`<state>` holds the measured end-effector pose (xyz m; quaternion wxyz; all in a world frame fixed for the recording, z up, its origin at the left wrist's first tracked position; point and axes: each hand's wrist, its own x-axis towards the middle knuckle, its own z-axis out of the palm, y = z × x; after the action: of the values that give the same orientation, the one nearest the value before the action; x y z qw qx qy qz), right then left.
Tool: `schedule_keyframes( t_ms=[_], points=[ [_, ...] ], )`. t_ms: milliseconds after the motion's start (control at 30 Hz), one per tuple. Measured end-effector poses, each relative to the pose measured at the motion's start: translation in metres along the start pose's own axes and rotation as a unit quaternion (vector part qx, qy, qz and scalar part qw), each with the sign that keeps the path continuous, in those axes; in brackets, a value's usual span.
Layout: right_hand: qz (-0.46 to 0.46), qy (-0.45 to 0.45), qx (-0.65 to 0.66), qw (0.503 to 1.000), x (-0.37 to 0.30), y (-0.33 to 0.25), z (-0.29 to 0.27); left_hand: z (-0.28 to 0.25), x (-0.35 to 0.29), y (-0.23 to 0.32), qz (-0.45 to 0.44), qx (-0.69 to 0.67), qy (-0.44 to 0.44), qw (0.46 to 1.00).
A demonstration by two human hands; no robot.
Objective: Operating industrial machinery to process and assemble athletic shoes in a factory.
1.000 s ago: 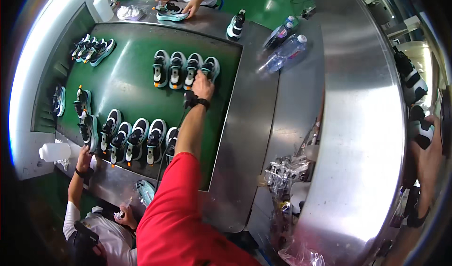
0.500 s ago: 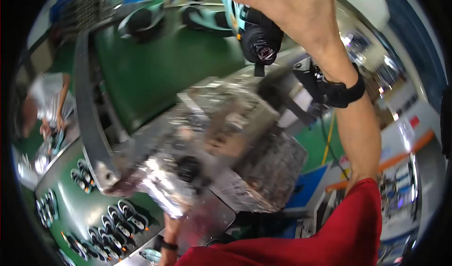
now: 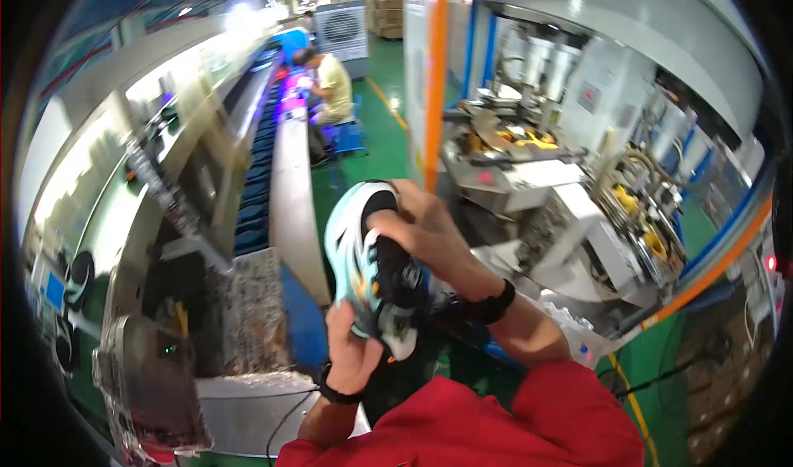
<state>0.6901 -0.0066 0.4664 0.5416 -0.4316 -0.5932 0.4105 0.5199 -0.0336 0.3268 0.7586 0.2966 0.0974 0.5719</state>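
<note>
A light-blue, white and black sneaker (image 3: 345, 248) is held up in front of my red top. My right hand (image 3: 425, 227) grips its upper part from the right, with the thumb and fingers around the dark area at the top. At its lower left side, my left hand (image 3: 353, 353) closes on the shoe, thumb pointing up. Several of the fingers on both hands are hidden behind the shoe. Each wrist wears a black band.
To the left runs a conveyor (image 3: 289, 207) beside a worn panel (image 3: 252, 314) and a foil-wrapped metal housing (image 3: 153, 376). A seated person (image 3: 332, 91) works farther along it. On the right, an orange post (image 3: 435, 78) stands before a large machine (image 3: 570, 211).
My view has swung from the green belt and rows of shoes to the aisle and machine. My left hand, earlier low and apart, now joins my right hand on the sneaker.
</note>
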Motion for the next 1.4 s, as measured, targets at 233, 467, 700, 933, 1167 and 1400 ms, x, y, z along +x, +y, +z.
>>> schedule_keyframes(
  t_ms=[233, 467, 700, 933, 1167, 1400],
  points=[
    [-0.020, 0.245, 0.085, 0.965, -0.169, 0.111, -0.183, 0.098, 0.046, -0.199, -0.094, 0.281, -0.046, 0.954],
    [0.061, 0.549, 0.041, 0.833, -0.273, 0.153, -0.334, 0.155, 0.085, -0.383, -0.314, 0.247, -0.229, 0.888],
    [0.045, 0.673, -0.114, 0.730, -0.350, 0.128, -0.392, 0.193, 0.201, -0.588, -0.138, 0.524, -0.296, 0.787],
    [0.108, 0.735, -0.202, 0.638, -0.376, 0.108, -0.398, 0.167, 0.264, -0.715, -0.116, 0.719, -0.186, 0.660],
    [0.230, 0.634, -0.332, 0.659, -0.320, 0.102, -0.528, 0.169, 0.292, -0.635, -0.327, 0.488, -0.047, 0.808],
    [0.426, 0.353, -0.384, 0.739, -0.114, 0.167, -0.601, 0.150, 0.226, -0.375, -0.513, 0.177, -0.103, 0.834]
  ],
)
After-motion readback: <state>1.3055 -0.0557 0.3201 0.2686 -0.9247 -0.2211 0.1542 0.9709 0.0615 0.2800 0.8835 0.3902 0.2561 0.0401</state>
